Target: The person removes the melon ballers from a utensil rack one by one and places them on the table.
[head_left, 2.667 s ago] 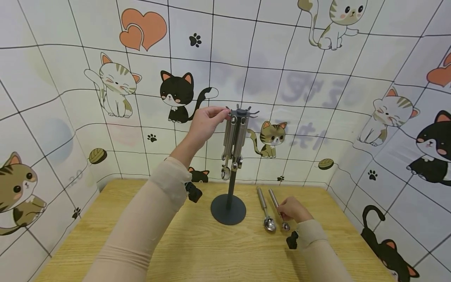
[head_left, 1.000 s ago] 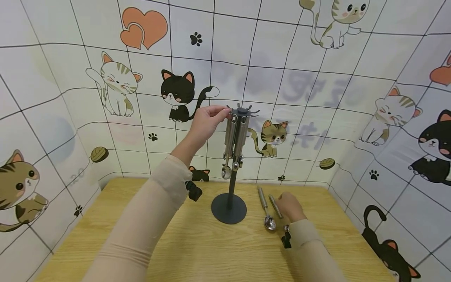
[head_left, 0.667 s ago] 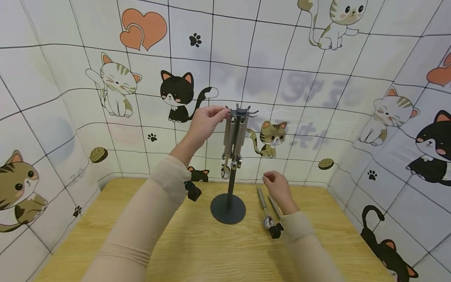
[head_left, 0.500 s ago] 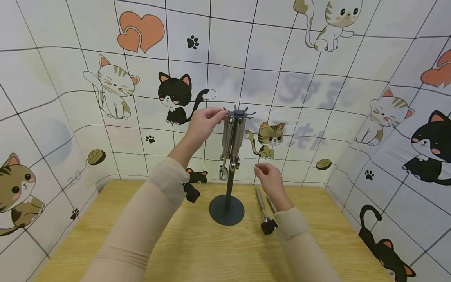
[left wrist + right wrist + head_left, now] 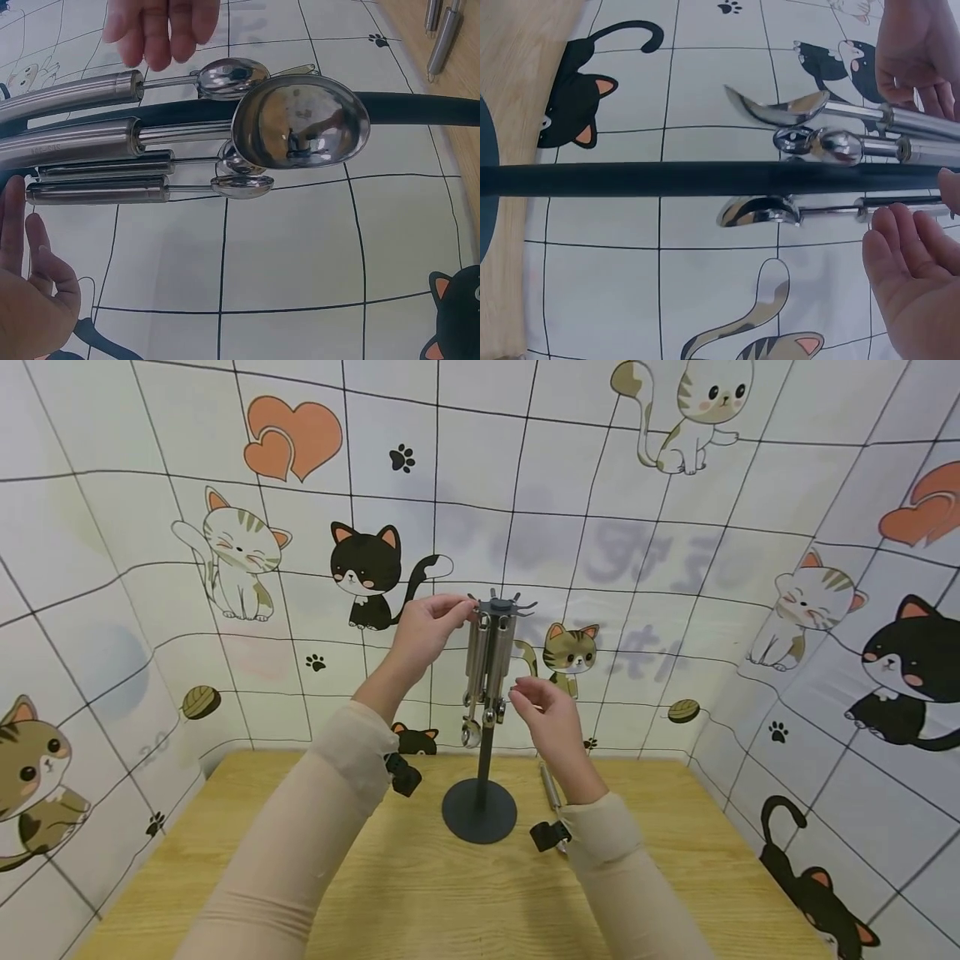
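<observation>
Here, left hand (image 5: 420, 633) pinched dark stand (image 5: 480, 821) at top. Right hand (image 5: 553, 717), relaxed, unladen, hung right of metal utensils (image 5: 504, 647).

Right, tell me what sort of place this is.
Probably a small staged work booth: a wooden table closed in by cat-print walls on three sides, with a rack of metal utensils standing on it.
</observation>
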Motion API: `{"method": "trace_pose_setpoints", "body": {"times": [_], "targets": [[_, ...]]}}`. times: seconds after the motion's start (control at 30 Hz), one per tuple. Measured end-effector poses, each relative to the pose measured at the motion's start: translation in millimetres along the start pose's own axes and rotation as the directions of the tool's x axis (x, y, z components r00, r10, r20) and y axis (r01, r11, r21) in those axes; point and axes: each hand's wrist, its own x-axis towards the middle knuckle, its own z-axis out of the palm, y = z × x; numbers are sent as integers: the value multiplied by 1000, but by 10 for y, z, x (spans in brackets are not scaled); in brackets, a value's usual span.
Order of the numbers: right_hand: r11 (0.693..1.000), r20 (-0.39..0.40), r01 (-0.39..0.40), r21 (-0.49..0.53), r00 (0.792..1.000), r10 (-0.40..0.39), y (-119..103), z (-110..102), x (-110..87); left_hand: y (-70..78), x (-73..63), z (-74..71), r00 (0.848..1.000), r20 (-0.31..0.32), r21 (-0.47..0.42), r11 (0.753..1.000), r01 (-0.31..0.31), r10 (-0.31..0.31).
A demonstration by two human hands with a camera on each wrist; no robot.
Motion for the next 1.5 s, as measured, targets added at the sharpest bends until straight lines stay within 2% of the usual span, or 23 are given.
{"method": "trace_pose_setpoints", "body": {"times": [0.23,0.5,0.7,1.03,1.5], "targets": [[999,9,32,37,999,-32,-69,136,32,-11,-2,-16,1000,5,-11,1000,11,-11],[997,30,-8,81,1000,6,-85,221,43,-3,6,-14,1000,11,-21,1000,9,-9],[998,41,-9,65,999,7,-85,235,28,-10,-1,-3,1000,11,-37,999,-1,1],[984,79,-35,173,997,21,-66,231,30,-24,15,-8,1000,1,-25,1000,7,-7],[983,76,-36,181,997,22,-115,225,3,-15,3,-15,1000,8,-6,1000,-7,7]]}}
